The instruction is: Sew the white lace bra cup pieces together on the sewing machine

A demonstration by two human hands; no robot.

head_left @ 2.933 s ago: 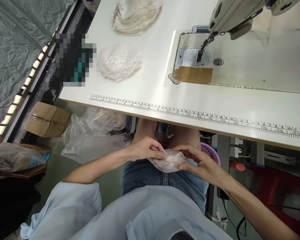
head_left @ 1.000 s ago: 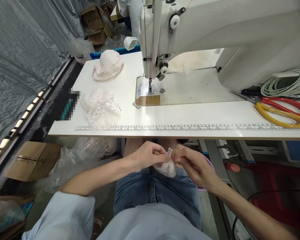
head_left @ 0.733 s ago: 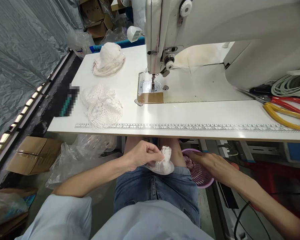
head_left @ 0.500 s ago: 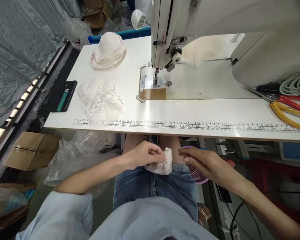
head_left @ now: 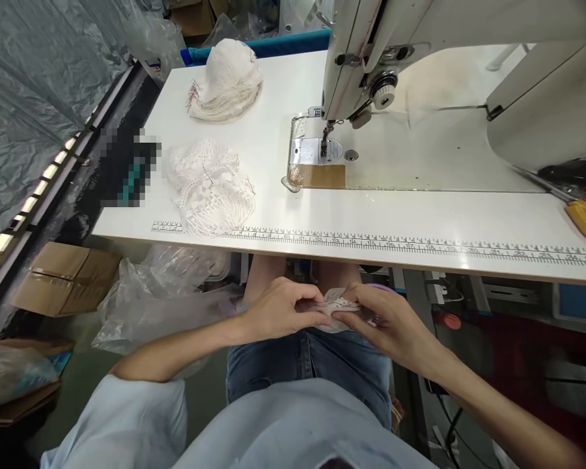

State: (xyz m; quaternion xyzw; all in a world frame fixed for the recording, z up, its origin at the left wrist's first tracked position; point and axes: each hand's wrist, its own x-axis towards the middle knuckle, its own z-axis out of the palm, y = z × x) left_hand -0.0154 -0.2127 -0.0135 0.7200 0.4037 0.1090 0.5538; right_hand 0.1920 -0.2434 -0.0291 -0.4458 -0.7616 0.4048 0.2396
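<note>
Holds small lace piece [head_left: 336, 305] over the lap, at 6 o'clock under the desk [head_left: 420, 221] edge. Pinches it with left hand [head_left: 278, 311] and right hand [head_left: 385, 322], both clenched on its edges, seemingly to spread it flat. Lace heap [head_left: 209, 185] within reach at 10 o'clock.

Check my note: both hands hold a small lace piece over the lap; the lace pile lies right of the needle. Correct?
No: the head view shows the lace pile left of the needle. Left hand and right hand do hold the lace piece.
</note>
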